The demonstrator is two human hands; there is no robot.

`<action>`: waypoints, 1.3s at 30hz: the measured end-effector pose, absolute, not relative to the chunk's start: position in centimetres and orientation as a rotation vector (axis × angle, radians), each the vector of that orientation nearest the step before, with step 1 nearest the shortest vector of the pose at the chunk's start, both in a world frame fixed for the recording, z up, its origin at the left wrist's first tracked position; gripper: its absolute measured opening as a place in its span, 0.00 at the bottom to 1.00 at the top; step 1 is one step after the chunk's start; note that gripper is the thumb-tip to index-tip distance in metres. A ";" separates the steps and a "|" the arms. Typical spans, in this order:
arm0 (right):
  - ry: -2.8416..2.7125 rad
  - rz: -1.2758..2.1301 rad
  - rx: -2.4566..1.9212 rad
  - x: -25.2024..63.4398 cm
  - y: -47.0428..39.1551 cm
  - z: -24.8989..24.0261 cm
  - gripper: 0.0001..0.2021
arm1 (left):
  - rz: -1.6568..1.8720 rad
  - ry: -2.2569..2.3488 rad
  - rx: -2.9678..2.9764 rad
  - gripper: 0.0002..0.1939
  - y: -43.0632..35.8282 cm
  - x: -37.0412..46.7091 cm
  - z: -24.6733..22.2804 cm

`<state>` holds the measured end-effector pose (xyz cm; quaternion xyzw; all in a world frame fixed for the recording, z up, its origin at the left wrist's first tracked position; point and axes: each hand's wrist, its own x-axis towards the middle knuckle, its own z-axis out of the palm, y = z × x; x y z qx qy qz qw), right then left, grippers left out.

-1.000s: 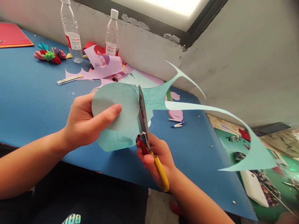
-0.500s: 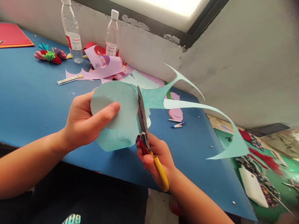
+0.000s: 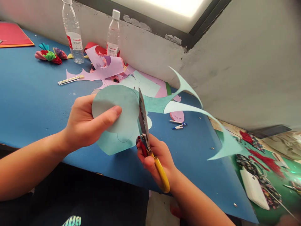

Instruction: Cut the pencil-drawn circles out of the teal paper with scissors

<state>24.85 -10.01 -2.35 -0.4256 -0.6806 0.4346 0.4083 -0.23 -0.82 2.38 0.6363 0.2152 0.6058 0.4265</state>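
Note:
My left hand [image 3: 91,121] pinches a light teal paper [image 3: 117,97], thumb on top of its rounded part and fingers hidden beneath. A lower part of the sheet shows a drawn curved line. My right hand [image 3: 157,160] is closed round the yellow and red handles of scissors [image 3: 144,119], whose blades point away from me at the right edge of the rounded part. From there a thin curving offcut [image 3: 183,106] stretches out to the right, above the blue table [image 3: 188,166].
Two plastic bottles [image 3: 76,45] [image 3: 113,37] stand by the wall, near purple paper scraps [image 3: 103,70]. Round purple pieces [image 3: 177,116] and pens [image 3: 178,127] lie right of the scissors. A white object [image 3: 254,188] lies on a green surface at the right.
The rounded part's top edge has dipped slightly. The long offcut has swung, its outer end moving left. Both hands keep nearly the same place and grip.

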 end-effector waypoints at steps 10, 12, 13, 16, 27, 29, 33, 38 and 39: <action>-1.681 1.101 -1.071 24.8 -10.2 -2.3 0.38 | 1.424 0.608 1.588 0.22 -0.9 -0.6 2.4; -1.661 1.123 -1.074 24.7 -10.2 -2.4 0.39 | 1.446 0.579 1.593 0.22 -1.0 -0.6 2.4; -1.652 1.132 -1.074 24.7 -10.3 -2.4 0.39 | 1.456 0.567 1.593 0.22 -1.0 -0.6 2.4; -1.635 1.148 -1.060 24.7 -10.3 -2.6 0.38 | 1.463 0.555 1.596 0.20 -1.0 -0.5 2.4; -1.631 1.133 -1.031 24.9 -10.3 -3.1 0.38 | 1.498 0.555 1.563 0.18 -1.0 -0.2 2.5; -1.639 1.120 -1.019 24.8 -10.3 -3.1 0.38 | 1.499 0.544 1.562 0.19 -1.0 -0.2 2.6; -1.637 1.124 -1.019 24.8 -10.2 -3.0 0.37 | 1.512 0.512 1.543 0.21 -1.0 -0.2 2.6; -1.634 1.139 -1.027 24.7 -10.2 -2.8 0.37 | 1.505 0.531 1.531 0.16 -0.9 -0.3 2.3; -1.635 1.140 -1.029 24.7 -10.2 -2.8 0.37 | 1.511 0.491 1.529 0.14 -0.8 -0.3 2.2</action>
